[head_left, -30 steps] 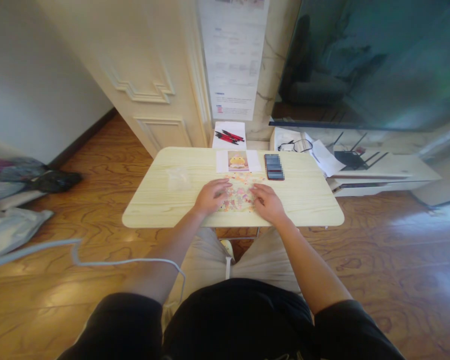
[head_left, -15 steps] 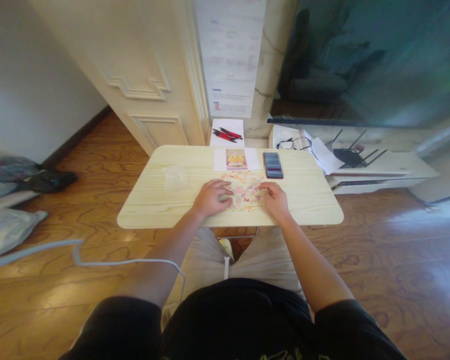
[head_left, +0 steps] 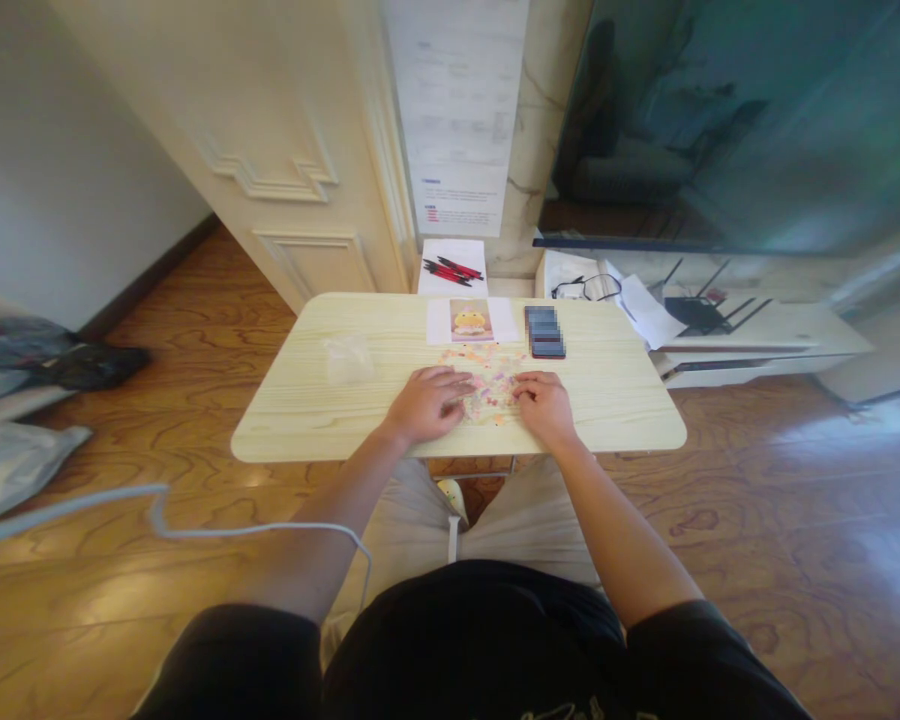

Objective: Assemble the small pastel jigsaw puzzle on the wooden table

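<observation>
Many tiny multicoloured flat pieces point(head_left: 489, 392), pink, orange, purple and pale, lie scattered on the small wood-grain table point(head_left: 292, 400); their exact kind is too small to make out. My left hand point(head_left: 427, 405) rests at their left side, fingers stretched over the edge of the scatter and thumb apart. From the right, my right hand point(head_left: 546, 405) touches the pieces with fingers bent and tips close together. Whatever it may pinch is hidden. Just behind the pieces is a card with a yellow cartoon figure point(head_left: 471, 320), on white paper point(head_left: 504, 320).
A phone point(head_left: 545, 332) lies at the table's back right, and a clear plastic bag point(head_left: 349, 360) at the left. Beyond the back edge, red and black pens point(head_left: 454, 271) sit on white paper. A white cable point(head_left: 270, 526) crosses over my left arm.
My right hand has shifted slightly left, further over the pieces. The left fingers have stretched a little further right across them.
</observation>
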{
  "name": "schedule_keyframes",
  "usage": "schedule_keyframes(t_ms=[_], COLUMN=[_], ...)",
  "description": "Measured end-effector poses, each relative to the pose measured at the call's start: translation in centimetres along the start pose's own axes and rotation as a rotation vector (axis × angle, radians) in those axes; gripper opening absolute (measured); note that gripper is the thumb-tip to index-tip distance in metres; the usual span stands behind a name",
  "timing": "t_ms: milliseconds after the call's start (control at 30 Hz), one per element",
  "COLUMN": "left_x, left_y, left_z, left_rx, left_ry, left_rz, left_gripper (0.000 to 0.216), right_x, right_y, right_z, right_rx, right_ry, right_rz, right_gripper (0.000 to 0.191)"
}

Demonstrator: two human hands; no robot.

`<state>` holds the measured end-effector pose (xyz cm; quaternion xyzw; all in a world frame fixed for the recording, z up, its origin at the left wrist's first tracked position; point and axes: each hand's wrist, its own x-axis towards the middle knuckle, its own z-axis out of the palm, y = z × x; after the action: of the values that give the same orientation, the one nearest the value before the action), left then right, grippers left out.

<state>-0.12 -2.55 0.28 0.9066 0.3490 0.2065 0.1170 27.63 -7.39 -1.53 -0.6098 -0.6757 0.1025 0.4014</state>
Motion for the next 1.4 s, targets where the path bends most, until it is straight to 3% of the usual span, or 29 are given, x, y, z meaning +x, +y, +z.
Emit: schedule_keyframes(t_ms=[167, 333, 500, 733, 1400], left_x=[-0.2, -0.1, -0.1, -0.1, 0.0], left_y=[0.5, 0.5, 0.8, 0.9, 1.1], left_z=[-0.1, -0.1, -0.1, 0.0, -0.1], left_rx=[-0.006, -0.023, -0.018, -0.001, -0.011], left_ry=[-0.031, -0.043, 0.005, 0.013, 0.018], left_rz=[0.044, 0.068, 0.036, 0.014, -0.026], left_gripper=[0.054, 0.052, 0.047, 0.048, 0.054], right_x=[0.0, -0.1, -0.2, -0.2, -0.3], right_y=[-0.2, -0.8, -1.1, -1.2, -1.9], right_z=[-0.1, 0.3, 0.3, 0.6, 0.1], right_rx=[-0.033, -0.131, -0.139, -0.196, -0.139], right_ry=[0.025, -0.102, -0.075, -0.124, -0.115], right_rz=[-0.03, -0.129, -0.122, -0.17, -0.156], right_gripper=[0.03, 0.033, 0.024, 0.041, 0.033])
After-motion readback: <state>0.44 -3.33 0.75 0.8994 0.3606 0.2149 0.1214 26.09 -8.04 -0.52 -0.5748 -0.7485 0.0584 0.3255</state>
